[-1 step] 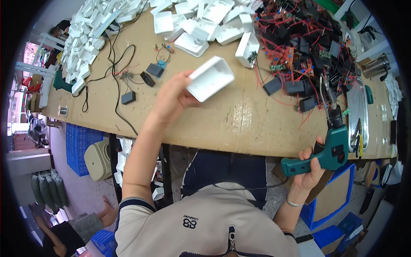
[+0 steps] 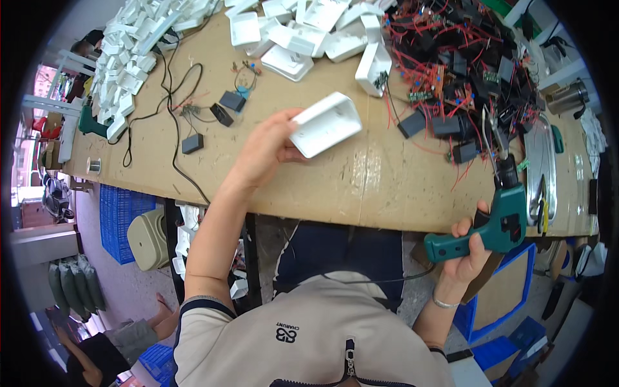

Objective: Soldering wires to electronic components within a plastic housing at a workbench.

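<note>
My left hand (image 2: 265, 149) pinches the near-left end of a white plastic casing (image 2: 330, 126), lifted over the tabletop with its hollow side showing. Small marks show on the casing's inner floor. At the table's front edge on the right, my right hand (image 2: 474, 259) is wrapped round the handle of a green soldering gun (image 2: 508, 216). Its metal tip points away from me, toward a heap of circuit boards, black boxes and red wires (image 2: 451, 84). A black cord runs from the handle across my lap.
White casings (image 2: 290, 42) lie piled at the far side and far left. Black cables (image 2: 173, 122) and small black boxes (image 2: 192, 143) lie on the left of the table (image 2: 309, 200). A metal tray (image 2: 541, 161) with pliers is at the right. Another person sits at the lower left.
My left hand has shifted the white casing slightly to the right and toward me. My right hand and the soldering gun have hardly moved.
</note>
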Action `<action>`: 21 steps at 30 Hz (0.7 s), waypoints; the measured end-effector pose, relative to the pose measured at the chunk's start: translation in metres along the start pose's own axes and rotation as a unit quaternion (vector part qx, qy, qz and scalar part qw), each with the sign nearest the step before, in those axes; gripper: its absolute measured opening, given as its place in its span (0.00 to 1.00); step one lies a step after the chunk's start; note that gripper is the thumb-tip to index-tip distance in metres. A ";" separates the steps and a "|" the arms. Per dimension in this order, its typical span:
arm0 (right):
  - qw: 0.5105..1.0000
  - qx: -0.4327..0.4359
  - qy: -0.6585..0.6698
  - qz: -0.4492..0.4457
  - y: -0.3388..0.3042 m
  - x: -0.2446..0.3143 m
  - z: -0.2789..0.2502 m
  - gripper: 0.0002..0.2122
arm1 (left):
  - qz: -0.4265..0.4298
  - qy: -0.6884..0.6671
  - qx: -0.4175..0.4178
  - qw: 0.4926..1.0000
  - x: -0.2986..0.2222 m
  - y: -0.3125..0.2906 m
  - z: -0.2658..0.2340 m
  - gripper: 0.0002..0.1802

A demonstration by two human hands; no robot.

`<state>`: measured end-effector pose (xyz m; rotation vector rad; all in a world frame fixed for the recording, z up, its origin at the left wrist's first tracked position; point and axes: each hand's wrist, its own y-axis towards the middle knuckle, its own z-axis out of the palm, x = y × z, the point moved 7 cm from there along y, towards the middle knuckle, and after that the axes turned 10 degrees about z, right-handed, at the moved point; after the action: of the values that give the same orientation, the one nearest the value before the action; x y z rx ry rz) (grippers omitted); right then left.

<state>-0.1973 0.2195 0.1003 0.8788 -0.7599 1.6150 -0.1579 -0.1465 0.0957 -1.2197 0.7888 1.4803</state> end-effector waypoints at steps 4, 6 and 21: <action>1.000 0.026 -0.001 0.003 -0.001 -0.005 0.014 0.31 | 0.093 0.243 0.105 0.960 0.000 -0.009 0.031 0.19; 1.000 0.024 0.002 0.006 -0.005 -0.007 0.016 0.31 | 0.096 0.259 0.090 0.957 0.004 -0.009 0.034 0.18; 0.996 0.063 0.033 0.053 -0.012 -0.025 0.031 0.33 | 0.243 0.278 0.021 0.929 -0.019 -0.015 0.002 0.17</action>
<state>-0.1771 0.1829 0.0957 0.8821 -0.6741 1.7921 -0.1448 -0.1463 0.1158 -1.5059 1.5888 1.4944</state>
